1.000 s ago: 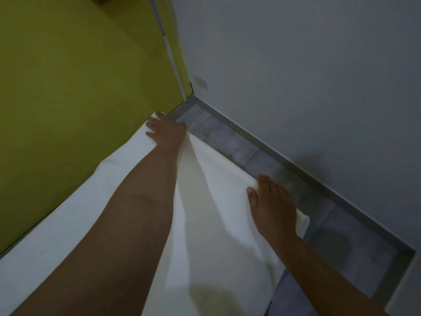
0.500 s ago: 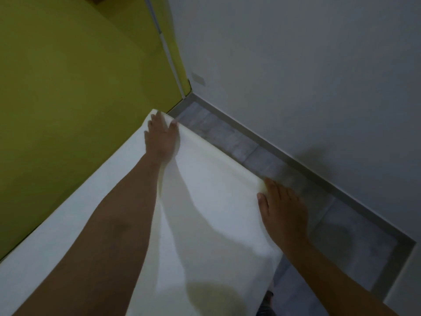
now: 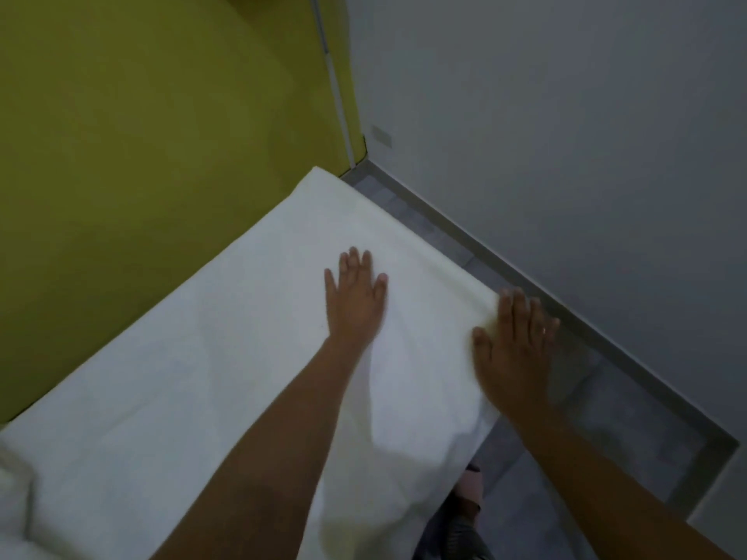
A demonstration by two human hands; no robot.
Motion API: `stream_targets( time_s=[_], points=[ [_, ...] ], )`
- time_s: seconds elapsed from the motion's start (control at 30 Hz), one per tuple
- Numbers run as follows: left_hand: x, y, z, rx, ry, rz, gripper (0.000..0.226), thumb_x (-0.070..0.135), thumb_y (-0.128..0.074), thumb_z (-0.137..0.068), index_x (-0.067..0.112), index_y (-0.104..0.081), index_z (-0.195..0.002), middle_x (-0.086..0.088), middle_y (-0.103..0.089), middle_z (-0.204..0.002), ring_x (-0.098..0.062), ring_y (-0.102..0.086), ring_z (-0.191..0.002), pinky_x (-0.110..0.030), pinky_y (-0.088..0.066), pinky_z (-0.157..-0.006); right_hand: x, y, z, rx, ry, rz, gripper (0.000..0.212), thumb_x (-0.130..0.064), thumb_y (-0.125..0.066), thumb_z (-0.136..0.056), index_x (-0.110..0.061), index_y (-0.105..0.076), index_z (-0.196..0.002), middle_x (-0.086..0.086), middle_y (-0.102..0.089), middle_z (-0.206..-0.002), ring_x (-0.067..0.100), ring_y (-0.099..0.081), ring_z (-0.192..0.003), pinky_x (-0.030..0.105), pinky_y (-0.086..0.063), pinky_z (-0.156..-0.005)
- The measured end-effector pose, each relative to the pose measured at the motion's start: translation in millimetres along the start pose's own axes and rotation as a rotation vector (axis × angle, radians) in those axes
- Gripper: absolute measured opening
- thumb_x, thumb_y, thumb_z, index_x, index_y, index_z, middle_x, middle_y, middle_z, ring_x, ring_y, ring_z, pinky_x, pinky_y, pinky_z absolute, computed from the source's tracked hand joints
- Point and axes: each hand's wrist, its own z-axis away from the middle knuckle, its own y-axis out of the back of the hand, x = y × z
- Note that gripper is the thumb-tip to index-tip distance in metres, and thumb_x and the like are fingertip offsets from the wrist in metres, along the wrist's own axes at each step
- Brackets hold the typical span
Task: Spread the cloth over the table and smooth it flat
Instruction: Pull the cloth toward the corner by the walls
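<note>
Pressing cloth (image 3: pixel 202 357), left hand (image 3: pixel 355 301), right hand (image 3: pixel 513 349), green wall (image 3: pixel 161 115) alongside

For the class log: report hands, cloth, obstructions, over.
Left hand flat mid-cloth, right hand flat at its edge. Cloth spread; creases between hands, bunch at near-left corner. No obstruction seen.

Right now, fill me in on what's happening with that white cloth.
A person is smoothing a white cloth over a table, which the cloth hides. The left hand lies flat, fingers spread, on top of the cloth towards its far end. The right hand presses flat at the cloth's right edge, where it drops toward the grey floor. Soft wrinkles run between the hands, and the cloth is bunched at the near left.
</note>
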Motion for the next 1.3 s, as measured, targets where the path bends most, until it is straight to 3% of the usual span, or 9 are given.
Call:
stream_targets(
  time_s=[0.27,0.4,0.47,0.57,0.77,0.87,1.0,1.17,1.3],
  points=[
    [-48,-1,95,0.043,0.051,0.041,0.067,0.047,-0.015,-0.094,0.011,-0.034,-0.147,-0.009,-0.029,-0.155,-0.023,-0.022,-0.145,-0.043,-0.007,-0.117,-7,12,-2,-0.128,-0.036,-0.039,0.067,-0.047,-0.031,-0.089,-0.004,-0.038,-0.14,0.022,-0.047,-0.138,0.041,-0.045,-0.124,0.06,-0.025,-0.106],
    [-60,6,129,0.056,0.138,0.026,0.07,0.048,-0.01,-0.093,0.011,-0.031,-0.148,-0.008,-0.026,-0.156,-0.023,-0.019,-0.146,-0.04,-0.004,-0.117,-14,11,8,-0.165,0.039,0.065,0.073,-0.052,-0.019,-0.094,-0.002,-0.031,-0.145,0.023,-0.033,-0.149,0.039,-0.03,-0.138,0.062,-0.007,-0.112],
    [-64,6,149,0.074,0.201,0.032,0.071,0.049,-0.01,-0.092,0.011,-0.03,-0.149,-0.009,-0.025,-0.156,-0.023,-0.019,-0.146,-0.04,-0.003,-0.117,-18,9,12,-0.215,0.128,0.102,0.078,-0.056,-0.006,-0.093,-0.005,-0.028,-0.147,0.019,-0.023,-0.155,0.036,-0.018,-0.144,0.058,0.006,-0.113],
    [-65,6,178,0.088,0.304,0.033,0.074,0.051,-0.005,-0.091,0.011,-0.026,-0.15,-0.008,-0.02,-0.158,-0.022,-0.014,-0.147,-0.038,0.003,-0.117,-28,4,14,-0.28,0.365,0.098,0.091,-0.06,0.018,-0.086,-0.008,-0.021,-0.149,0.012,-0.017,-0.157,0.03,-0.009,-0.146,0.052,0.003,-0.116],
    [-45,2,236,0.117,0.554,0.066,0.082,0.056,0.005,-0.086,0.012,-0.017,-0.152,-0.006,-0.011,-0.16,-0.02,-0.006,-0.148,-0.039,0.008,-0.116,-41,4,40,-0.377,0.652,0.066,0.092,-0.063,0.019,-0.083,-0.011,-0.015,-0.151,0.01,-0.014,-0.158,0.027,-0.008,-0.147,0.049,0.002,-0.116],
    [-32,-2,279,0.106,0.655,0.059,0.079,0.057,0.003,-0.095,0.009,-0.03,-0.148,-0.01,-0.025,-0.156,-0.024,-0.022,-0.145,-0.039,0.002,-0.117,-36,5,49,-0.414,0.758,0.064,0.098,-0.065,0.027,-0.077,-0.014,-0.009,-0.152,0.007,-0.006,-0.16,0.025,-0.001,-0.147,0.049,0.005,-0.116],
    [-25,-6,327,0.109,0.756,0.043,0.069,0.047,-0.006,-0.101,0.008,-0.049,-0.138,-0.012,-0.048,-0.143,-0.029,-0.047,-0.131,-0.043,-0.013,-0.11,-37,6,58,-0.425,0.839,0.075,0.096,-0.068,0.022,-0.079,-0.014,-0.011,-0.152,0.008,-0.008,-0.159,0.026,-0.004,-0.147,0.05,0.001,-0.117],
    [-23,-10,366,0.13,0.889,0.037,0.069,0.049,-0.008,-0.101,0.01,-0.05,-0.138,-0.011,-0.049,-0.143,-0.028,-0.047,-0.131,-0.037,-0.002,-0.113,-50,8,80,-0.491,0.96,0.095,0.098,-0.068,0.025,-0.076,-0.014,-0.004,-0.152,0.005,0.001,-0.16,0.024,0.003,-0.147,0.048,0.008,-0.115],
    [-25,-11,391,0.124,0.93,0.089,0.069,0.049,-0.009,-0.101,0.007,-0.049,-0.138,-0.013,-0.049,-0.142,-0.029,-0.048,-0.131,-0.035,-0.006,-0.113,-61,10,106,-0.531,1.038,0.106,0.086,-0.064,0.001,-0.091,-0.007,-0.033,-0.146,0.013,-0.029,-0.153,0.031,-0.027,-0.142,0.051,-0.007,-0.113]
  ],
)
